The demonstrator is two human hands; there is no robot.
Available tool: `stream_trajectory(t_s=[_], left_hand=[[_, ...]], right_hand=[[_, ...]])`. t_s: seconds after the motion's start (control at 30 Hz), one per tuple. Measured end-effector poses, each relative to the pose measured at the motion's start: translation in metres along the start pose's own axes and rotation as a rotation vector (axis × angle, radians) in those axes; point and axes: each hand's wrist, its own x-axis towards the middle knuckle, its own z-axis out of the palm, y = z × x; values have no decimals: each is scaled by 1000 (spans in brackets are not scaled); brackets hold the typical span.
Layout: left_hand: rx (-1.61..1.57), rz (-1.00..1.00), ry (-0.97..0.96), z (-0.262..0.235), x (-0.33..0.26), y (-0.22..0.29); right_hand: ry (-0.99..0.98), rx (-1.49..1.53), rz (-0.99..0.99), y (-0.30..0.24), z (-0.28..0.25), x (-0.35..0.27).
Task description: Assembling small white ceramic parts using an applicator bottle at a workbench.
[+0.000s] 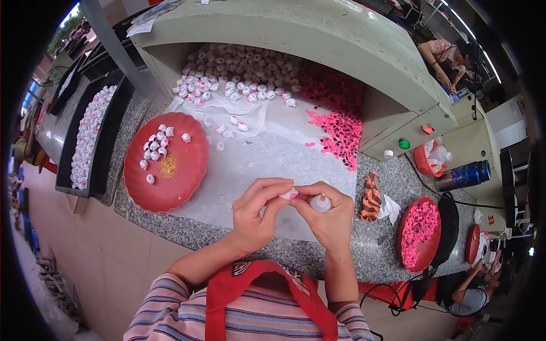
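Over the white paper sheet (250, 165), my left hand (253, 213) pinches a small white rounded piece (288, 194) with a pink spot on it. The fingertips of my right hand (331, 223) meet the same piece from the other side. Tucked in my right hand is a small translucent squeeze bottle (321, 204) with a narrow tip. A red scalloped plate (133, 182) to the left carries several similar white pieces. Small pink parts with dark spots (341, 139) lie spread at the sheet's far right.
A grey-green cabinet hood (273, 23) arches over a heap of white pieces (244, 65). At left stands a black tray (108, 165) of white pieces. To the right are a red bowl (405, 230) of pink parts, a blue can (463, 175) and a red basket (422, 162). Other people sit farther right.
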Motion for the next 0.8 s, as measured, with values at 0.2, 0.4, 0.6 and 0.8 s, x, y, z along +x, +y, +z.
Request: stream_trajectory(t_s=[0.2,0.4,0.6,0.8], left_hand=[[-561,-602,41,-5,11,-15],[-674,-646,-70,-13,15,0],[-510,-457,-248,-19,10,5],[-517,-457,-242,-18,10,4]], right_hand=[[69,-87,-60,21,11,12],[54,35,-431,28,9,8],[-102,509,-47,24,-1,4],[-100,617,103,31,1,2]])
